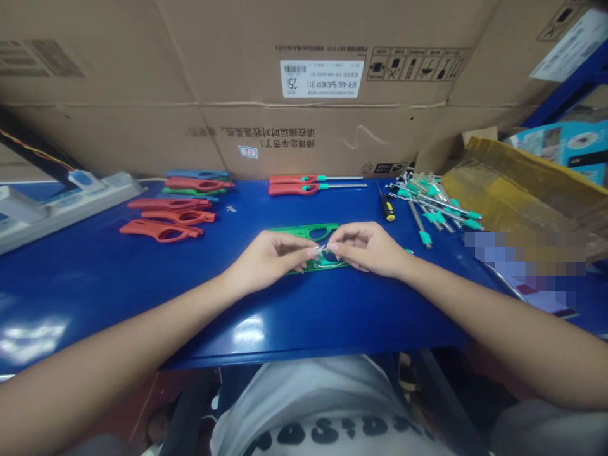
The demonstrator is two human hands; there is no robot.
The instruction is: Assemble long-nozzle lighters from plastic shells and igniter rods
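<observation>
My left hand (273,256) and my right hand (373,248) meet over the middle of the blue table, each closed in a pinch. Thin whitish wires (322,249) run between the fingertips; their exact ends are hidden. Just beneath lie two green lighter shell halves (285,229), each with an oval trigger opening. The fingers partly cover the nearer half, where a pale wire curves along the edge.
Behind stand two red lighters (292,189) with metal rods. Red, green and blue shells (161,230) lie left, near a power strip (95,206). On the right are a screwdriver (387,208), metal rods with teal ends (427,196) and a yellow-taped carton (513,183).
</observation>
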